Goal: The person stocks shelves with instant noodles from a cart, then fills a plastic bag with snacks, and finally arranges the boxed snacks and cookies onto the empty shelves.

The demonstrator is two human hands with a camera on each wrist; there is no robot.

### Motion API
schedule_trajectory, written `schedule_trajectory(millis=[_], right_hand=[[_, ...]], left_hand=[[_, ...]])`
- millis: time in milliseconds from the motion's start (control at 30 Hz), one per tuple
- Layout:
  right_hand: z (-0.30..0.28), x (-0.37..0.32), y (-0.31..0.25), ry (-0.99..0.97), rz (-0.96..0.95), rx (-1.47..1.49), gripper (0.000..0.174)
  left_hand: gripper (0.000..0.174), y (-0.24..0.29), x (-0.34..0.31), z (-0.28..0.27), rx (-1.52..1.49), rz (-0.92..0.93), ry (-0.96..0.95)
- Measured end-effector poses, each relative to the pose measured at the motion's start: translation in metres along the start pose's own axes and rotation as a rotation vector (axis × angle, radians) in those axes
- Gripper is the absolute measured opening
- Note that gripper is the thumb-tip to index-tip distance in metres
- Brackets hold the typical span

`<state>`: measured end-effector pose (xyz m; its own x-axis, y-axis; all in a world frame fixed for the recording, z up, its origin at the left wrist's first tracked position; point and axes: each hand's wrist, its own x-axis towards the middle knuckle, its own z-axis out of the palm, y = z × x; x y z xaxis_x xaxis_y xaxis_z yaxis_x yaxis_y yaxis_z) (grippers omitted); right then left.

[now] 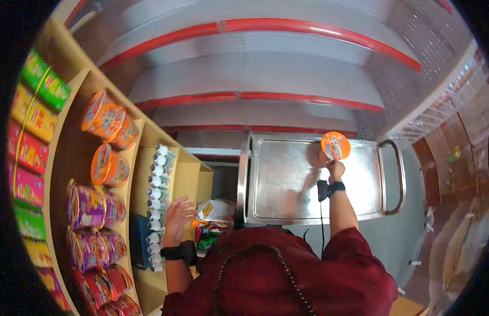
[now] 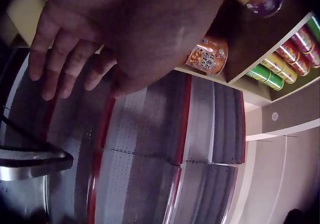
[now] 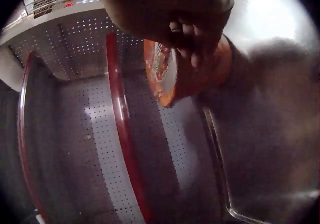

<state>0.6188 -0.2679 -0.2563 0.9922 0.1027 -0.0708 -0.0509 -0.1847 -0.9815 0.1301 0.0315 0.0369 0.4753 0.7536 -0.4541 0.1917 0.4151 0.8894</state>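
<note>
My right hand grips an orange instant noodle cup near the back of a steel trolley top. In the right wrist view the curled fingers lie against the side of the cup, and its printed lid faces left. My left hand holds nothing, its fingers loosely spread beside a row of small white-capped bottles on the wooden shelf. The left wrist view shows the same hand with fingers apart, and an orange noodle cup on the shelf behind it.
Wooden shelves at left carry orange cups, purple noodle packs and coloured packs. Red-edged metal shelves rise behind the trolley. Bagged snacks lie near my left hand. The trolley handle curves at right.
</note>
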Motion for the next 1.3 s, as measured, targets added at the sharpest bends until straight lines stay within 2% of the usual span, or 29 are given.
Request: schedule_trajectory(millis=[33, 67, 100, 133, 167, 200, 267, 300, 333, 367, 433, 500, 533, 567, 633, 667, 700, 733, 767, 833, 867, 900, 967, 1033, 1100, 1133, 1167, 1200, 1300], right_hand=[[0.026, -0.018, -0.069, 0.100, 0.189, 0.285, 0.023], [0.028, -0.015, -0.073, 0.104, 0.040, 0.308, 0.022], [0.036, -0.009, -0.071, 0.103, -0.108, 0.342, 0.023], [0.043, -0.034, -0.125, 0.042, 0.022, 0.290, 0.023], [0.042, -0.067, -0.195, -0.020, 0.150, 0.228, 0.023], [0.053, -0.067, -0.200, -0.106, 0.049, 0.259, 0.023], [0.073, -0.072, -0.227, -0.315, -0.089, 0.288, 0.023], [0.080, -0.083, -0.253, -0.439, -0.130, 0.278, 0.023], [0.092, -0.098, -0.284, -0.589, -0.116, 0.262, 0.023], [0.109, -0.110, -0.299, -0.622, -0.126, 0.271, 0.023], [0.137, -0.132, -0.321, -0.921, -0.186, 0.184, 0.021], [0.172, -0.161, -0.333, -1.094, -0.088, 0.188, 0.016], [0.191, -0.180, -0.340, -1.185, 0.015, 0.291, 0.014], [0.206, -0.199, -0.357, -1.291, 0.043, 0.231, 0.014], [0.239, -0.230, -0.375, -1.516, 0.099, 0.349, 0.020], [0.254, -0.249, -0.392, -1.535, 0.028, 0.310, 0.012], [0.268, -0.265, -0.403, -1.574, -0.059, 0.315, 0.014], [0.285, -0.279, -0.411, -1.582, -0.157, 0.333, 0.016], [0.302, -0.291, -0.417, -1.586, -0.256, 0.353, 0.018], [0.331, -0.310, -0.430, -1.541, -0.355, 0.358, 0.019], [0.343, -0.319, -0.438, -1.483, -0.445, 0.360, 0.020], [0.354, -0.328, -0.448, -1.485, -0.450, 0.367, 0.020], [0.372, -0.345, -0.468, -1.430, -0.418, 0.484, 0.022], [0.393, -0.358, -0.484, -1.403, -0.428, 0.501, 0.021], [0.412, -0.365, -0.496, -1.370, -0.441, 0.518, 0.021], [0.423, -0.367, -0.497, -1.380, -0.428, 0.517, 0.021], [0.439, -0.367, -0.497, -1.390, -0.416, 0.516, 0.021], [0.470, -0.365, -0.484, -1.263, -0.632, 0.466, 0.022], [0.486, -0.375, -0.482, -1.240, -0.499, 0.442, 0.025]], left_hand=[[0.031, -0.003, -0.001, -0.002, 0.009, 0.012, -0.016], [0.031, -0.011, 0.004, -0.008, -0.008, 0.030, 0.031], [0.031, -0.023, 0.015, -0.016, -0.081, -0.006, -0.044], [0.031, -0.029, 0.018, -0.026, -0.154, -0.038, -0.118], [0.031, -0.029, 0.012, -0.023, -0.128, 0.029, -0.101], [0.032, -0.031, 0.011, -0.019, -0.104, 0.093, -0.080], [0.033, -0.058, 0.041, -0.037, -0.304, -0.091, -0.133], [0.033, -0.042, 0.030, -0.029, -0.318, -0.069, -0.095], [0.036, -0.016, 0.014, -0.011, -0.155, -0.033, -0.076], [0.039, -0.001, 0.005, 0.001, 0.011, -0.002, -0.060], [0.042, 0.004, 0.003, 0.004, 0.002, 0.079, -0.067], [0.044, 0.007, 0.000, 0.006, -0.002, 0.157, -0.082], [0.047, 0.008, -0.002, 0.007, -0.019, 0.289, -0.068], [0.050, 0.008, -0.004, 0.006, -0.034, 0.422, -0.054], [0.049, -0.007, 0.008, -0.011, -0.031, 0.462, -0.003], [0.048, -0.008, 0.012, -0.021, 0.093, 0.541, 0.097], [0.047, 0.005, 0.005, -0.024, 0.217, 0.616, 0.196], [0.043, 0.020, 0.001, -0.024, -0.351, 0.561, 0.127], [0.043, 0.040, -0.006, -0.027, -0.351, 0.570, 0.137], [0.043, 0.069, -0.012, -0.038, -0.281, 0.726, 0.341], [0.049, 0.066, 0.002, -0.060, -0.117, 0.778, 0.350], [0.049, 0.077, 0.003, -0.066, -0.113, 0.785, 0.353], [0.047, 0.098, 0.005, -0.075, -0.047, 0.896, 0.563], [0.047, 0.110, 0.014, -0.088, -0.012, 0.959, 0.572], [0.054, 0.126, 0.018, -0.090, -0.125, 0.987, 0.629], [0.058, 0.132, 0.015, -0.090, -0.219, 0.979, 0.521], [0.058, 0.136, 0.018, -0.093, -0.216, 0.984, 0.515], [0.061, 0.138, 0.021, -0.096, -0.150, 0.974, 0.576], [0.065, 0.143, 0.026, -0.100, 0.009, 0.958, 0.697]])
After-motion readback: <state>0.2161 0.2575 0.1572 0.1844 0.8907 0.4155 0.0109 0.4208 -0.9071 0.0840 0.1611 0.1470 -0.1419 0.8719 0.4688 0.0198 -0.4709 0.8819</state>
